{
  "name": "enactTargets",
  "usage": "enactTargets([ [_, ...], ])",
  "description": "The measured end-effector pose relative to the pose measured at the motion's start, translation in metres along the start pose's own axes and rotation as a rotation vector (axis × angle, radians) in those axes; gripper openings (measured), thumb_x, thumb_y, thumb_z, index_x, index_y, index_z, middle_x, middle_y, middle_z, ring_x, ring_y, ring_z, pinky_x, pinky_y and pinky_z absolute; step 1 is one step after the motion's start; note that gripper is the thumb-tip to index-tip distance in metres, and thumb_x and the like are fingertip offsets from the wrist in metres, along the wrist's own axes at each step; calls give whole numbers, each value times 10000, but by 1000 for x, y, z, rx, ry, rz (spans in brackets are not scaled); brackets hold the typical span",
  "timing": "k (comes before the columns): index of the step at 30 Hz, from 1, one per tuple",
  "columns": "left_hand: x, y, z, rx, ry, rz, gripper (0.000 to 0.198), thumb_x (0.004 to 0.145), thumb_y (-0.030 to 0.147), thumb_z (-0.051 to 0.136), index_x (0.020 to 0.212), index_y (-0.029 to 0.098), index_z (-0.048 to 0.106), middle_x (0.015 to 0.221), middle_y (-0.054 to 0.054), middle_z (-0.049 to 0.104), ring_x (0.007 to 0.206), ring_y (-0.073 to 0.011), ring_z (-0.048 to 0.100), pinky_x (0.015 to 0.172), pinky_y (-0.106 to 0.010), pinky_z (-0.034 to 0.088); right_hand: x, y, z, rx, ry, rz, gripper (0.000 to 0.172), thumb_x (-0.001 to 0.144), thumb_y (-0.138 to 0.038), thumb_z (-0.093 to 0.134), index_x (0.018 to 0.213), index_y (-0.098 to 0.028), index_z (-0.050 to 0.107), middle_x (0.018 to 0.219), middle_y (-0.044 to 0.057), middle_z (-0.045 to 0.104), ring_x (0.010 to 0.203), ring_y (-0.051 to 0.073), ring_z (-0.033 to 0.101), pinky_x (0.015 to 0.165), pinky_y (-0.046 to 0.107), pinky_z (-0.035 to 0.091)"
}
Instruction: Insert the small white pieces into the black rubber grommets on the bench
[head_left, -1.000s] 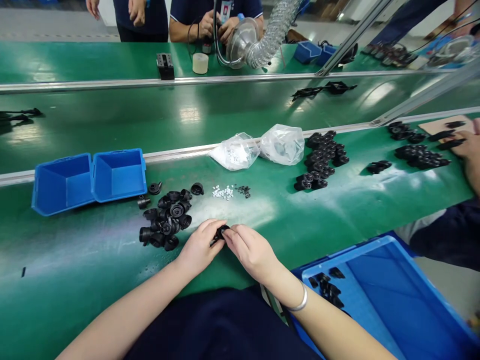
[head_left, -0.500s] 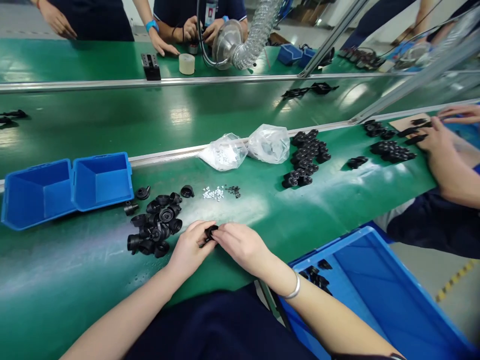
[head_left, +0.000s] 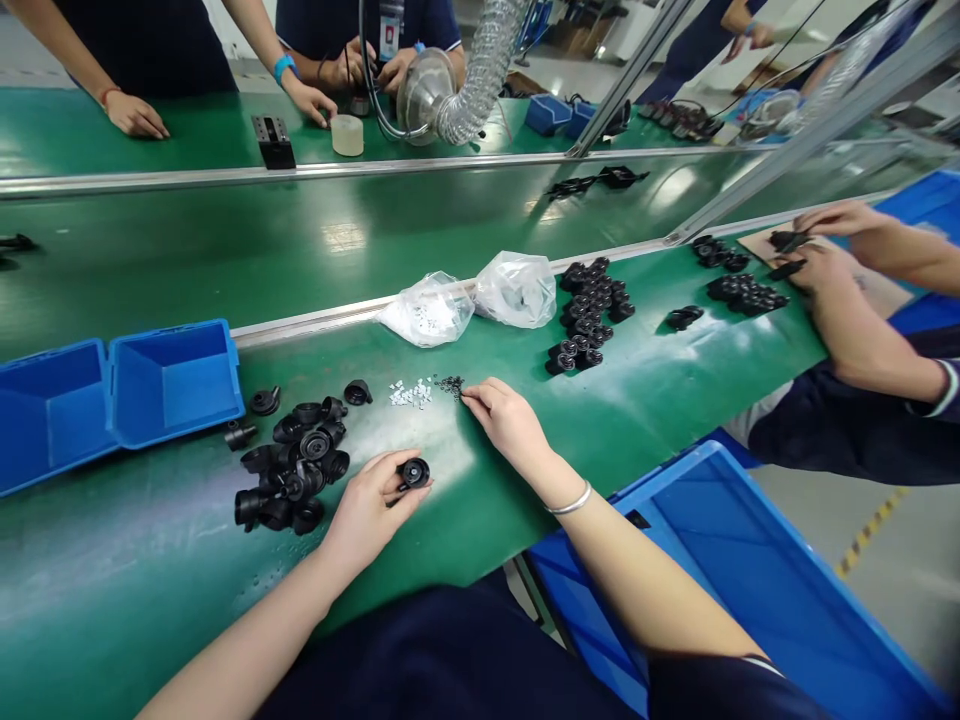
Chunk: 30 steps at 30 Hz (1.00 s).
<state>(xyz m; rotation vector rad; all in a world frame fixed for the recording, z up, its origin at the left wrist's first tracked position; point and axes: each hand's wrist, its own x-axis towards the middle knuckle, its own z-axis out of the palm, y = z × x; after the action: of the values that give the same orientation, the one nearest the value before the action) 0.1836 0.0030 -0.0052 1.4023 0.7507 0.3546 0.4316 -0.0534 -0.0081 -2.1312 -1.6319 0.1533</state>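
Between the thumb and fingers of my left hand (head_left: 371, 505) sits a round black plastic cap (head_left: 414, 473), its hollow side turned up. My right hand (head_left: 506, 420) reaches the edge of a small pile of tiny black parts (head_left: 450, 385), thumb and forefinger pinched together there. Whatever is between those fingertips is too small to name. Just left of that pile lie small white pieces (head_left: 411, 393). A heap of black plastic housings (head_left: 300, 465) rests to the left of my left hand, with a single housing (head_left: 358, 392) apart from it.
Two blue bins (head_left: 176, 385) stand at the left. Two clear plastic bags (head_left: 516, 290) lie by the metal rail, near rows of black parts (head_left: 589, 310). A large blue crate (head_left: 697, 540) is below the table at right. A co-worker's hands (head_left: 825, 260) handle black parts at far right.
My right hand has left the black cap and moved up and right to the tiny black parts. My left hand keeps the cap, now showing its hollow side. The view has shifted slightly.
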Motion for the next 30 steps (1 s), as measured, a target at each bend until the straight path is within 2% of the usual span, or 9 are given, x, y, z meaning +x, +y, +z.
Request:
enactTargets([
  [4, 1, 0, 0, -65, 1, -8, 371, 793, 334, 730, 1146, 241, 666, 1179, -85, 603, 973, -264, 723, 949, -423, 565, 3, 3, -2, 23, -21, -9, 156, 964, -208, 510, 884, -171, 638, 888, 84, 630, 832, 214, 625, 767, 319, 521],
  [10, 0, -3, 0, -70, 7, 10, 363, 793, 332, 731, 1139, 236, 677, 1209, -99, 589, 998, -262, 709, 951, -423, 562, 1, 6, -4, 72, 4, 28, 139, 939, -222, 539, 829, -183, 614, 791, 55, 601, 727, 196, 585, 669, 306, 488],
  [14, 0, -3, 1, -35, 22, 27, 341, 804, 325, 721, 1130, 239, 675, 1181, -90, 592, 965, -247, 710, 928, -420, 574, -16, -24, -8, 257, 28, -68, 107, 940, -229, 579, 854, -189, 627, 782, 39, 609, 726, 180, 580, 671, 300, 486],
  [17, 0, -5, 1, 20, 33, 48, 333, 803, 319, 722, 1124, 245, 673, 1151, -79, 600, 940, -233, 701, 912, -417, 581, -34, -58, -7, 454, -26, -190, 71, 961, -209, 569, 919, -201, 626, 837, 37, 629, 763, 161, 601, 701, 285, 510],
  [19, 0, -6, 1, 43, 35, 54, 349, 803, 307, 718, 1143, 249, 665, 1162, -78, 598, 932, -224, 692, 916, -417, 578, -42, -73, -2, 492, -43, -241, 85, 978, -193, 536, 952, -200, 617, 870, 47, 616, 781, 156, 606, 694, 277, 523],
  [24, -1, -5, 0, 96, 28, 59, 366, 804, 259, 699, 1167, 244, 656, 1162, -82, 598, 813, -179, 667, 862, -392, 589, -46, -76, 11, 451, -67, -281, 90, 986, -180, 527, 985, -186, 617, 915, 62, 584, 823, 156, 612, 718, 279, 545],
  [30, 0, -2, -1, 207, 22, 85, 378, 788, 160, 668, 1158, 232, 648, 1125, -67, 610, 739, -138, 631, 788, -354, 597, -50, -73, 6, 354, -91, -350, 117, 995, -168, 513, 1041, -171, 621, 938, 74, 592, 838, 162, 617, 736, 296, 560],
])
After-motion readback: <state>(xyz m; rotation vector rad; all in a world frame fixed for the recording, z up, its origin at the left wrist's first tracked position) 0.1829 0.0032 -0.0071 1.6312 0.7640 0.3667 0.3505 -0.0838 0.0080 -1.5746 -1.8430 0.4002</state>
